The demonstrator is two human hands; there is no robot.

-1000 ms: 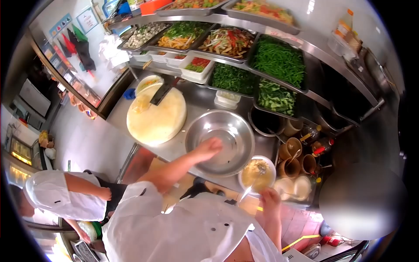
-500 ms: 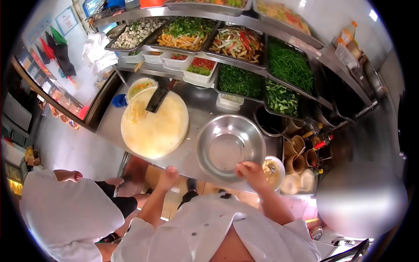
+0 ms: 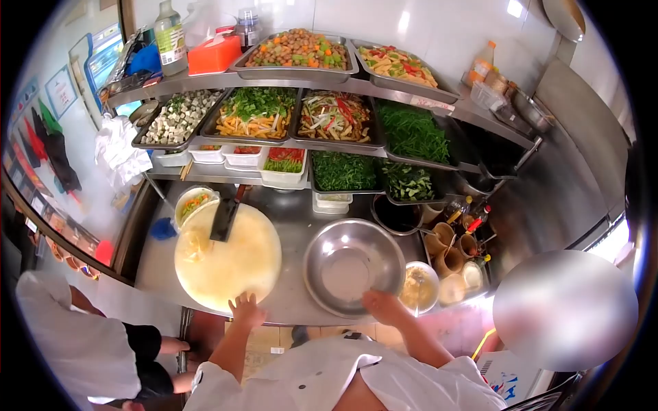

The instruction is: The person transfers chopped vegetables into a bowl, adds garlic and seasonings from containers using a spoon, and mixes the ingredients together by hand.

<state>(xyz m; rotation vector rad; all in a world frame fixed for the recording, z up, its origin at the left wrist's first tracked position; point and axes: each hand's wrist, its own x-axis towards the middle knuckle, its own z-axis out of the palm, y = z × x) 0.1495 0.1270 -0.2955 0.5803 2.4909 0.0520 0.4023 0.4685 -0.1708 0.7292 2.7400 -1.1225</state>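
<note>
My left hand [image 3: 247, 310] is open, with fingers spread at the front edge of the round cutting board [image 3: 250, 264]. A cleaver [image 3: 224, 219] lies across the back of that board, near a pale, clear-looking heap [image 3: 197, 246]. My right hand [image 3: 385, 307] is at the near right rim of a wide steel bowl [image 3: 329, 274], fingers closed on the rim. Inside, the bowl shows only bare metal. Just right of this hand stands a white bowl [image 3: 430, 279] of pale, crumbly food.
Trays of cut vegetables [image 3: 416, 133] and diced white cubes [image 3: 179, 118] fill the shelves behind. A pot of dark liquid [image 3: 394, 214], brown seasoning pots [image 3: 450, 261] and bottles [image 3: 478, 218] stand at right. Another person [image 3: 75, 335] is at left.
The view has tilted up, showing more of the upper shelf. My left hand has opened from a fist and moved to the board's edge. My right hand stays at the steel bowl's rim.
</note>
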